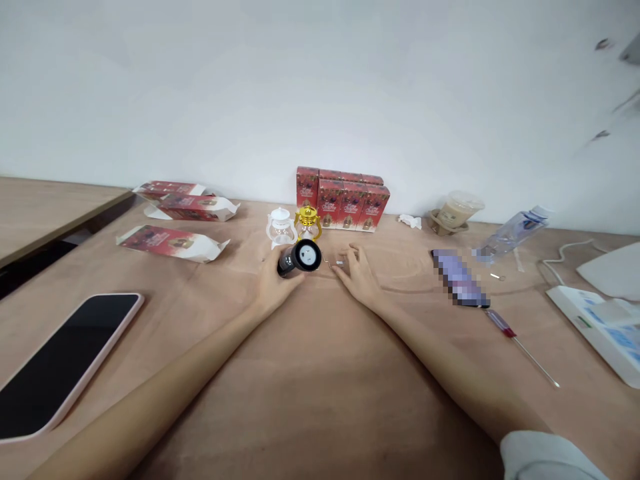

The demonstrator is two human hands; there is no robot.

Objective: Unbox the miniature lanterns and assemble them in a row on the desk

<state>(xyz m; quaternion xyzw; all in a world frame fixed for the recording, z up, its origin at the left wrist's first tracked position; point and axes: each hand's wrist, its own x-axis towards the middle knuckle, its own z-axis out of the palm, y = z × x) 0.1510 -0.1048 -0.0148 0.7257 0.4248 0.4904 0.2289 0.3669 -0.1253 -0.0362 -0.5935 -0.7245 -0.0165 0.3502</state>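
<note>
A small black lantern (289,261) is gripped in my left hand (273,283). It lies tipped over, so its round base with a pale disc (307,255) faces me. A thin wire handle (326,261) sticks out from its right side. My right hand (361,277) rests on the table beside that wire, with fingers and thumb apart. Between them lies a tiny white strip (340,263); whether the thumb touches the wire I cannot tell. Just behind the black lantern stand a white lantern (281,227) and a gold lantern (308,223), both upright.
Red boxes (344,200) stand against the wall; opened flat boxes (173,242) lie left. A phone (70,360) is front left. On the right are a cup (457,210), a bottle (513,235), another phone (459,279), a screwdriver (520,345) and a power strip (600,327).
</note>
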